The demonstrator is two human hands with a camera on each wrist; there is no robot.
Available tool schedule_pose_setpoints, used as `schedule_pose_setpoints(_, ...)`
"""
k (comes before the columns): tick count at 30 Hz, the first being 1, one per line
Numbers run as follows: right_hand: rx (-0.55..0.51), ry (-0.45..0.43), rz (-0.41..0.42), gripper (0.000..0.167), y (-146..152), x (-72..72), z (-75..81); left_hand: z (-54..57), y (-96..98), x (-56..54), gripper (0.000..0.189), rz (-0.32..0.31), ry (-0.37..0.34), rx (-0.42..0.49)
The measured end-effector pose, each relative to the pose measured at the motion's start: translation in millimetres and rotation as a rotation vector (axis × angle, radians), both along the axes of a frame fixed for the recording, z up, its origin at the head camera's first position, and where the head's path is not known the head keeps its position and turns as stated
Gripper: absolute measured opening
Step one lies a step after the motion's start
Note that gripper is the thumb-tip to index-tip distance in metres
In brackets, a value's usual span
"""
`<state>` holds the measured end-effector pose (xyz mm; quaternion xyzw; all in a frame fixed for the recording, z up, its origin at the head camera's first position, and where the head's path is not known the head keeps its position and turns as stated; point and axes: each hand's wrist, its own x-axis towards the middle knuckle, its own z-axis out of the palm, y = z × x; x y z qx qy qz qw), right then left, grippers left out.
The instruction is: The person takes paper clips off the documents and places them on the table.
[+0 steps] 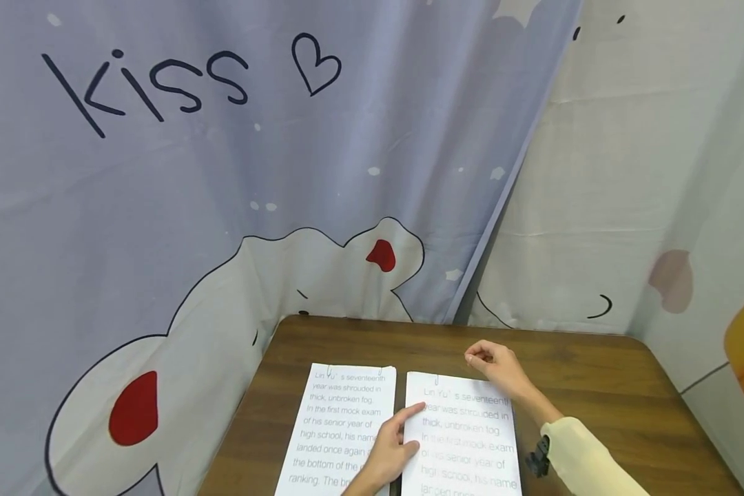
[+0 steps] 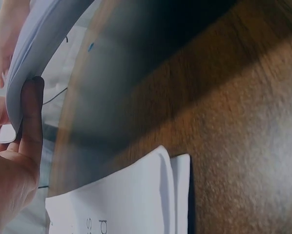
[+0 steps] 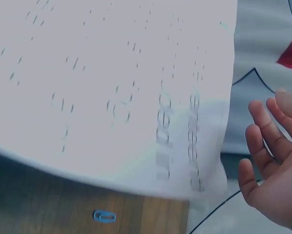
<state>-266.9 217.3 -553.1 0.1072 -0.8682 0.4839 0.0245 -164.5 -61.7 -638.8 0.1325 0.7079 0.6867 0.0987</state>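
Observation:
Two stacks of printed paper lie side by side, a left stack (image 1: 341,427) and a right stack (image 1: 461,441). My left hand (image 1: 389,448) grips the right stack by its left edge. In the left wrist view the fingers (image 2: 32,117) are under the bent sheets, which rise off the table. My right hand (image 1: 499,365) hovers by that stack's top edge, fingers loosely bent. Nothing shows between its fingers (image 3: 265,146) in the right wrist view. A paper clip (image 1: 437,379) sits at the right stack's top edge. A blue paper clip (image 3: 104,216) lies on the table beyond the sheets.
The brown wooden table (image 1: 595,386) extends to the right of the stacks. A printed curtain (image 1: 347,172) hangs behind its far edge, and a white printed cloth (image 1: 595,207) covers the right side. More clips hold the left stack's top edge.

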Motion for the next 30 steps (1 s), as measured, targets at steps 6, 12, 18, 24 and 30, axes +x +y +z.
schedule_pose_setpoints(6, 0.014, 0.003, 0.013, 0.009, -14.8, -0.2, -3.9, 1.8, 4.0, -0.8, 0.078, -0.016, 0.003, 0.014)
schedule_pose_setpoints(12, 0.034, -0.014, 0.046, 0.012, -29.4, 0.5, -9.7, 4.2, 6.0, -2.8, 0.077, -0.028, 0.019, 0.025)
schedule_pose_setpoints(18, 0.031, -0.036, 0.091, 0.012, -39.1, 3.0, -12.5, 3.5, 7.7, -3.1, 0.076, -0.039, 0.014, 0.033)
schedule_pose_setpoints(24, 0.033, -0.058, 0.098, 0.011, -44.1, 6.8, -15.5, 1.9, 9.7, -1.6, 0.077, -0.035, 0.009, 0.049)
schedule_pose_setpoints(30, 0.037, -0.078, 0.083, 0.008, -46.5, 9.0, -16.5, 0.7, 12.3, -0.6, 0.077, -0.027, 0.018, 0.064)
